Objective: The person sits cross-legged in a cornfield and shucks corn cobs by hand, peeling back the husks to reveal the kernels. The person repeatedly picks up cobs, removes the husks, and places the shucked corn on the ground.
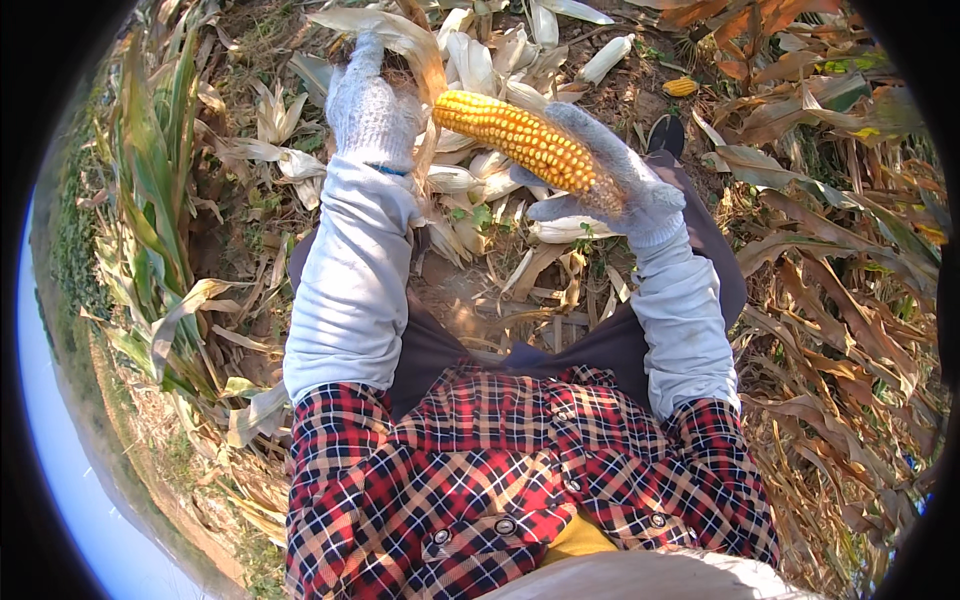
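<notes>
My left hand (pixel 373 112), in a pale knitted glove, is closed on dry corn husk (pixel 416 49) that hangs down past its right side; brown silk shows beside the fingers. A bare yellow ear of corn (pixel 525 142) lies across my right hand (pixel 626 176), gloved alike, its silk-covered end against the palm and its other end pointing at my left hand. The right fingers lie above and below the ear. Whether the ear still joins the husk cannot be told. Beyond and below the hands, several pale husks (pixel 472 64) lie heaped on the soil.
A smaller yellow ear (pixel 680 87) lies on the ground at the upper right, near a dark shoe (pixel 666 135). Green and dry corn stalks (pixel 154 187) stand at the left. Brown corn leaves (pixel 847 300) crowd the right side. Loose husks (pixel 281 112) lie left of my left hand.
</notes>
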A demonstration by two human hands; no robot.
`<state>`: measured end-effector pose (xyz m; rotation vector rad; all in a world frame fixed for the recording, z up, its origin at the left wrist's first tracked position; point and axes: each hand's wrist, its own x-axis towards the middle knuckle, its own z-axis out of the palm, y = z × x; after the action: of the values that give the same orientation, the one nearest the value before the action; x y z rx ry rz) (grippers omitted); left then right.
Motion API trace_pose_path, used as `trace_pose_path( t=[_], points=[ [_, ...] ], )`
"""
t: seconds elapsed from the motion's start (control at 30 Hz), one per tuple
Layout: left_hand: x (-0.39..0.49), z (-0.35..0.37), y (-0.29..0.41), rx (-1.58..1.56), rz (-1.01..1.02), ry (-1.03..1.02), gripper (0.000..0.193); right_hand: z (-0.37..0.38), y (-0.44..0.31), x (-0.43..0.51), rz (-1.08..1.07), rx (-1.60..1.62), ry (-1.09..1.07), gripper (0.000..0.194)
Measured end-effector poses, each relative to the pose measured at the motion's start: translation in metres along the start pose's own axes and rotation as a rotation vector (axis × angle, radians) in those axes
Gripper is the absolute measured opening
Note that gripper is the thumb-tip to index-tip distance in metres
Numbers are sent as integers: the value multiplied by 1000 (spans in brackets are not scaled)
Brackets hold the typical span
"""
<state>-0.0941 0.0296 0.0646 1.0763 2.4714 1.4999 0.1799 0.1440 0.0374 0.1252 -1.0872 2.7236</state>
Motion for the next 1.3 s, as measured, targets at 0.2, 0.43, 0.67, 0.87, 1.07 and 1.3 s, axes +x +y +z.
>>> trace_pose_path(
  t=[0.2,0.43,0.67,0.87,1.07,1.3],
  points=[
    [2,20,-5,-1399,-532,38,34,0,43,14,278,-80,351,85],
    [34,0,-45,-1014,-539,83,27,-7,20,3,192,-253,506,50],
    [-24,49,-31,-561,-546,-407,29,-25,11,1,54,4,746,49],
    [-42,51,15,-811,-373,-659,43,-5,15,1,181,-236,511,53],
    [-5,48,-23,-976,-664,-369,33,12,18,3,347,-352,470,62],
    [8,42,-41,-1977,-578,-827,27,9,32,0,363,-164,394,64]
  ],
)
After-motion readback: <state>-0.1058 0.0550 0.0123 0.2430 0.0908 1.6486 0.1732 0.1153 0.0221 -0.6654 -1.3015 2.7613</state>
